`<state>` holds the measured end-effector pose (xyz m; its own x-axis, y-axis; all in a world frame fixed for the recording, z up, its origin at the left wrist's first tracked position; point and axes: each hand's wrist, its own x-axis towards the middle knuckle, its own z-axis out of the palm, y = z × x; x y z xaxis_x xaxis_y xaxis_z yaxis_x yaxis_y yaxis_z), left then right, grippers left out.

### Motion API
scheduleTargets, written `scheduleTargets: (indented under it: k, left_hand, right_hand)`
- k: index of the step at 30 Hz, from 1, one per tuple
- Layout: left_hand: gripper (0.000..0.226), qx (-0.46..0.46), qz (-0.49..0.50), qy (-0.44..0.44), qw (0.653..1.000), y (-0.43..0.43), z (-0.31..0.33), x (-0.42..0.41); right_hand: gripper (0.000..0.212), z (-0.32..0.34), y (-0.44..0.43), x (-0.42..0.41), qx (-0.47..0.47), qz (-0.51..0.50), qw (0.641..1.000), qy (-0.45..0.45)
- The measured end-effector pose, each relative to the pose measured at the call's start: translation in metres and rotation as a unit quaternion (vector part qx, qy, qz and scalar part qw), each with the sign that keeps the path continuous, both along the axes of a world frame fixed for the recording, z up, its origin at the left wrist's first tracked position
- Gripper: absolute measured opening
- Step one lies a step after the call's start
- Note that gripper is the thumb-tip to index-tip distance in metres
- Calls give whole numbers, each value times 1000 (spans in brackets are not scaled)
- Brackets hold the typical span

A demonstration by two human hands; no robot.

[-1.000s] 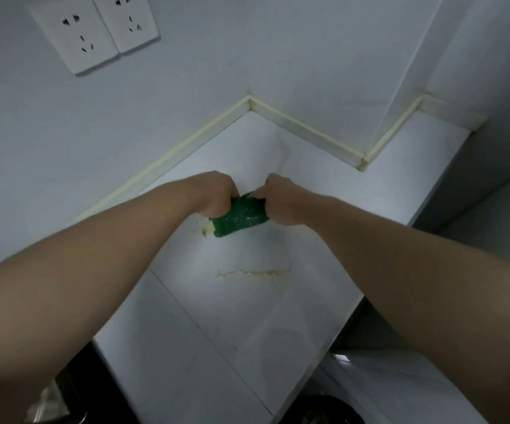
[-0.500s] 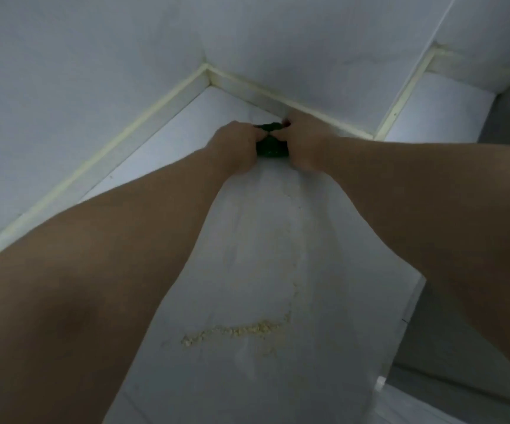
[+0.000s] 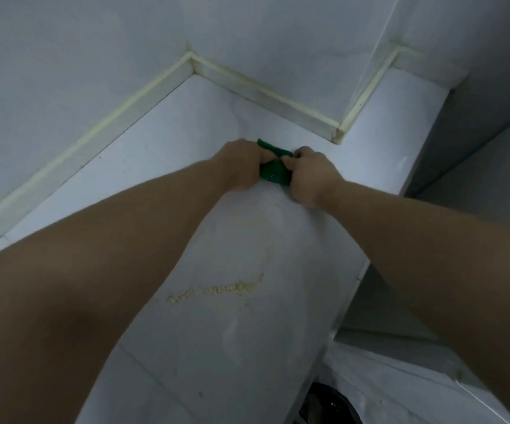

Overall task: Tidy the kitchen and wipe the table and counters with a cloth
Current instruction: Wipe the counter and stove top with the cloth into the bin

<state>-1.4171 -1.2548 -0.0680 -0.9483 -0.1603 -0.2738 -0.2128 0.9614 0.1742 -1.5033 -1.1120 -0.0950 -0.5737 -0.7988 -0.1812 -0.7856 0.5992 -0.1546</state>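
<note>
Cloth point(image 3: 273, 174), seemingly bunched, in left hand point(image 3: 241, 166), right hand point(image 3: 311, 179)

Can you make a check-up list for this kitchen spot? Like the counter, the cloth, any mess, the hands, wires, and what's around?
Surface: white counter, with faint smears down the middle.
Job's things: green cloth, bunched up, on the counter towards the back corner.
Clutter: a line of yellow crumbs, nearer the person than the cloth and apart from it.
Hands: left hand and right hand both grip the cloth, one at each side.
Cables: nothing seen.
Surroundings: pale walls; yellowish trim where counter meets wall; something dark below the counter's edge, too dim to tell.
</note>
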Motion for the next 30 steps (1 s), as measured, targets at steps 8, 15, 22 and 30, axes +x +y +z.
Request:
scheduleTargets:
  k: [8, 15, 22, 30]
  left_hand:
    - [55, 83, 19, -47, 995, 43, 0, 146]
    - [49, 64, -18, -92, 994, 60, 5, 201]
    - [58, -2, -64, -46, 997, 60, 60, 114]
    - [55, -15, -162, -17, 987, 116, 20, 45]
  right_hand:
    - [38, 6, 65, 153, -36, 16, 993, -107]
    - [33, 12, 85, 196, -24, 47, 980, -191]
    - [39, 59, 102, 147, -126, -79, 953, -264]
    - [37, 42, 149, 99, -14, -134, 984, -118]
